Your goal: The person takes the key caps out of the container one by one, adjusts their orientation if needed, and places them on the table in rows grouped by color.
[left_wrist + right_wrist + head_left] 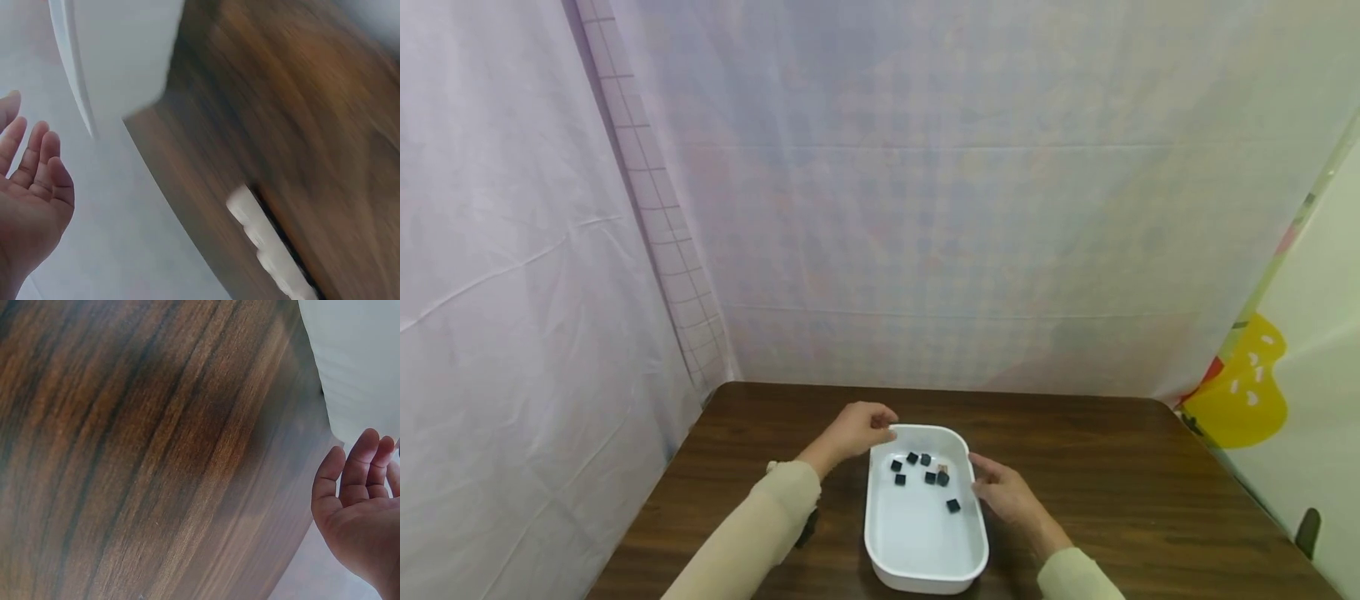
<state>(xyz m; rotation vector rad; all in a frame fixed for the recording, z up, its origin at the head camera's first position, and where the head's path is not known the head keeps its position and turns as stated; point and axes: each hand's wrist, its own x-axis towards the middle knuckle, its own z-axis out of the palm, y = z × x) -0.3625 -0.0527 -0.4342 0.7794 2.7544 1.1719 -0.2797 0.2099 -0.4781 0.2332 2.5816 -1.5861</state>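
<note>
A white rectangular tray [910, 537] with rounded corners stands on the brown wooden table. Several small black cubes [953, 506] lie scattered inside it, mostly toward the far half; beside one is a small pale brownish piece [942, 469]. My left hand [853, 429] is at the tray's far left corner, fingers loosely bent with nothing in them; whether it touches the rim cannot be told. On the right side, my right hand [1006, 493] lies against the tray's outer wall with relaxed fingers. The right wrist view shows those fingers [359, 462] beside the white wall.
A white scalloped object [269, 240] with a dark edge lies on the table in the left wrist view. Something dark [807, 529] shows beside my left sleeve. Pale curtains [925, 208] hang behind the table [1097, 467] and at its left.
</note>
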